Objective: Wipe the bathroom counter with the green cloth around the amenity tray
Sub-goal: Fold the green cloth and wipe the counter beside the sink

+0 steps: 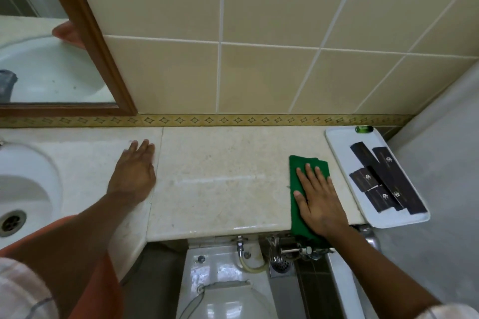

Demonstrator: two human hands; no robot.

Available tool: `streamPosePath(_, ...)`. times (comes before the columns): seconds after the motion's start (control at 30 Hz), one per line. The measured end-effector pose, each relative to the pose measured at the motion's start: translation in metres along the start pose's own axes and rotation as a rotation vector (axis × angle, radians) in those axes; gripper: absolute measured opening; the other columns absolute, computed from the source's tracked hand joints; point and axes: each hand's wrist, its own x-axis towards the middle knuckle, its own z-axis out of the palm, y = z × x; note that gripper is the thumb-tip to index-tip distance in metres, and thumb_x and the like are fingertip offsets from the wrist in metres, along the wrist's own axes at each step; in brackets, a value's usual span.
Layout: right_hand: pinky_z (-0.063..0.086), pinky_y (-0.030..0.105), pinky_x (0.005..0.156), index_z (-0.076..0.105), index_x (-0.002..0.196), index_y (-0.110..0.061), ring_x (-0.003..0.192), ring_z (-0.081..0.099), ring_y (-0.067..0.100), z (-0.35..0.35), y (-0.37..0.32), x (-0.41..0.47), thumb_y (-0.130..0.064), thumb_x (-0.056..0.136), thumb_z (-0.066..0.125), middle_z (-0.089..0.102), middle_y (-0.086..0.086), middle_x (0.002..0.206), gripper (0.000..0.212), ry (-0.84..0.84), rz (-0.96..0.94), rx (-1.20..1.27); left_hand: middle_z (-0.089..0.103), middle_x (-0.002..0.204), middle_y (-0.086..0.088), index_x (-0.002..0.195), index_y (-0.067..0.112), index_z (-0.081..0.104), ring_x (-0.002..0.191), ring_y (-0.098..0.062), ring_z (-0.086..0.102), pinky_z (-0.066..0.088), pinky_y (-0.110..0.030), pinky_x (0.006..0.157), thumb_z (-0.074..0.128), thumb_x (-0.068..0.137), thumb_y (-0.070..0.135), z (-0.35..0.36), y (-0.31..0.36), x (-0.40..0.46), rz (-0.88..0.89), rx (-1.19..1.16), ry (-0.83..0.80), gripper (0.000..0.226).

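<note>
So we've got our right hand (320, 202) flat on the green cloth (302, 189), fingers spread and pressing it onto the counter (220, 179) at about 4 o'clock, with the near end of the cloth hanging over the front edge. The amenity tray (337, 142) sits just beside it at 3 o'clock, white, holding several dark boxes (383, 181) with small pale logos, way too blurry to read, plus a little green bottle (364, 129) at the far rim. Our left hand (133, 173) rests open-palmed on the counter around 9 o'clock, fingers together, holding nothing, next to the sink (28, 184).
</note>
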Motion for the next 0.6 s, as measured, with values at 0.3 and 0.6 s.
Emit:
streamPosePath(0.3, 0.000, 0.042, 0.123, 0.012, 0.157, -0.025, 0.152, 0.000, 0.020, -0.016, 0.027, 0.101, -0.048, 0.101, 0.023, 0.006, 0.002, 0.166, 0.061, 0.000, -0.015, -0.013, 0.027, 0.160, -0.002, 0.152, 0.012, 0.030, 0.150, -0.018, 0.017, 0.014, -0.037, 0.122, 0.015, 0.098, 0.041, 0.019, 0.038, 0.009, 0.128, -0.040, -0.033, 0.063)
streamPosePath(0.6, -0.004, 0.050, 0.122, -0.007, 0.155, -0.021, 0.149, -0.017, 0.028, 0.009, -0.066, 0.020, -0.053, 0.099, 0.008, -0.014, 0.009, 0.163, 0.067, -0.024, 0.079, -0.015, 0.027, 0.161, -0.002, 0.153, 0.013, 0.029, 0.150, -0.020, 0.017, 0.015, -0.039, 0.122, 0.017, 0.098, 0.039, 0.016, 0.040, 0.008, 0.111, -0.019, -0.066, 0.062)
